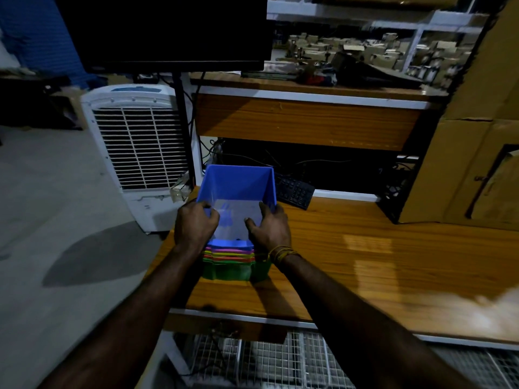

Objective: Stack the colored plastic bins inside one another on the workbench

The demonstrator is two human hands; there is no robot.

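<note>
A blue plastic bin sits on top of a nested stack of colored bins on the wooden workbench. Below its front lip show thin rims in purple, yellow, pink and orange, and a green bin forms the bottom. My left hand grips the blue bin's left front corner. My right hand holds its right front edge, thumb inside the bin. Both hands hide the front corners of the stack.
A black keyboard lies just right of the bins. A white air cooler stands on the floor to the left, off the bench's edge. A raised wooden shelf and a dark monitor rise behind. Cardboard boxes stand at the right.
</note>
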